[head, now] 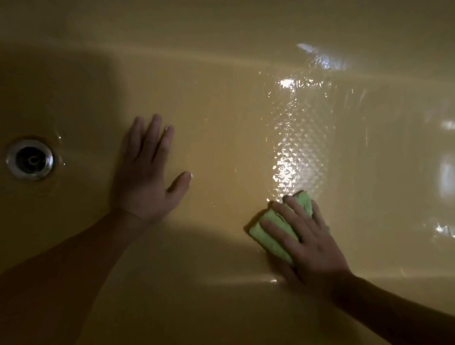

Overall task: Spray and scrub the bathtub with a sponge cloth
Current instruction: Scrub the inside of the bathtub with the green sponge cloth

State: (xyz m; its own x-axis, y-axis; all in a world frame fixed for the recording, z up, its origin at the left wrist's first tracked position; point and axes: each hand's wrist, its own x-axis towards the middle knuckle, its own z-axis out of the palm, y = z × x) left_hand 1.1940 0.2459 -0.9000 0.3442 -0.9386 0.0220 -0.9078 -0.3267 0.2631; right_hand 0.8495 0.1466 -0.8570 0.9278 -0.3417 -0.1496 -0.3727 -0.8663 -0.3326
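The green sponge cloth (271, 245) lies folded on the floor of the yellow bathtub (217, 107), at the near right. Its long axis seems to run diagonally, from near-left to far-right, but much of it is covered. The right hand (312, 244) presses it flat, with the fingers straight and spread on top and not curled around it. The left hand (145, 182) rests on the tub floor with open, spread fingers, well apart from the cloth. The round metal drain (30, 159) sits further left. A wet shining patch (293, 142) lies beyond the cloth. The left side is in dark shadow.
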